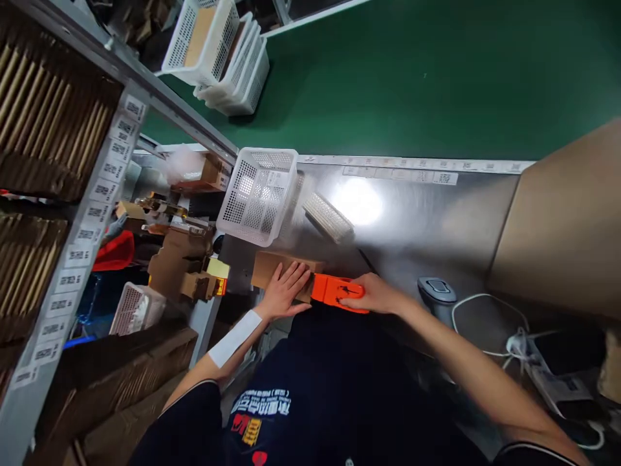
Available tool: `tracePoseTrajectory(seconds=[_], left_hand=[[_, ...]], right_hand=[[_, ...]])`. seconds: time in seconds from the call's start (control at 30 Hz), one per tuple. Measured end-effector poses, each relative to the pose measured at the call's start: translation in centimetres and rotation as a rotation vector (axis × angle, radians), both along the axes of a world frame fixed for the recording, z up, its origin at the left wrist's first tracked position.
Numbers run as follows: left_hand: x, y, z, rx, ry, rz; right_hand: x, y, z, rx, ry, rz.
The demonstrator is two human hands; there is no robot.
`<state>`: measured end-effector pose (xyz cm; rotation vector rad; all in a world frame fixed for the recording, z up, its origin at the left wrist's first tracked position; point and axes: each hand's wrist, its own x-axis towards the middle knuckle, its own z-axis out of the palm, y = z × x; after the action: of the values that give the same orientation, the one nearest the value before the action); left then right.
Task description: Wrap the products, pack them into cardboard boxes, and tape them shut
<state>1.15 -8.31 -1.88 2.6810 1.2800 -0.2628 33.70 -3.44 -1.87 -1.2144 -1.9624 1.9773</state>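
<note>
A small cardboard box (pixel 265 266) lies at the near edge of the metal table. My left hand (pixel 286 290) presses flat on it with the fingers spread, and a white strip sits on that forearm. In my right hand (pixel 376 294) is an orange tape dispenser (pixel 332 289), gripped at its rear end. The dispenser's front end meets the right end of the box, close to my left fingertips. Whether tape is stuck to the cardboard there cannot be made out.
Beyond the box stand a white perforated basket (pixel 259 194) and a clear ridged packet (pixel 328 217). A barcode scanner (pixel 437 292) rests at right beside a large carton (pixel 563 220). Stacked baskets (pixel 247 84) sit on the green conveyor belt (pixel 388 84). Shelved flat cartons (pixel 48 116) rise at left.
</note>
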Motion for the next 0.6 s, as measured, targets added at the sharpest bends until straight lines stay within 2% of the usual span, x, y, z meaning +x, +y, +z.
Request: tracePoseTrajectory(seconds=[0.17, 0.23, 0.3, 0.4, 0.47, 0.53, 0.6], left_hand=[[-0.2, 0.0, -0.1, 0.005, 0.004, -0.016], [-0.1, 0.0, -0.1, -0.015, 0.003, -0.018], [-0.1, 0.0, 0.2, -0.034, 0.004, -0.041], [0.0, 0.2, 1.4, -0.041, 0.031, -0.095], [0.2, 0.8, 2.4, -0.022, 0.058, -0.129], [0.9, 1.8, 3.2, -0.006, 0.059, -0.226], [2.1, 3.0, 3.3, -0.009, 0.042, -0.406]], right_hand=[[5.4, -0.8, -0.4, 0.012, -0.174, 0.035], [6.3, -1.0, -1.2, 0.007, -0.255, 0.04], [5.5, -0.8, -2.2, 0.016, -0.291, 0.052], [2.1, 0.0, -3.1, 0.063, -0.311, 0.059], [-0.2, 0.8, -3.0, 0.112, -0.324, 0.049], [-1.8, 1.4, -2.5, 0.15, -0.349, 0.039], [-2.7, 1.4, -1.6, 0.182, -0.403, 0.025]])
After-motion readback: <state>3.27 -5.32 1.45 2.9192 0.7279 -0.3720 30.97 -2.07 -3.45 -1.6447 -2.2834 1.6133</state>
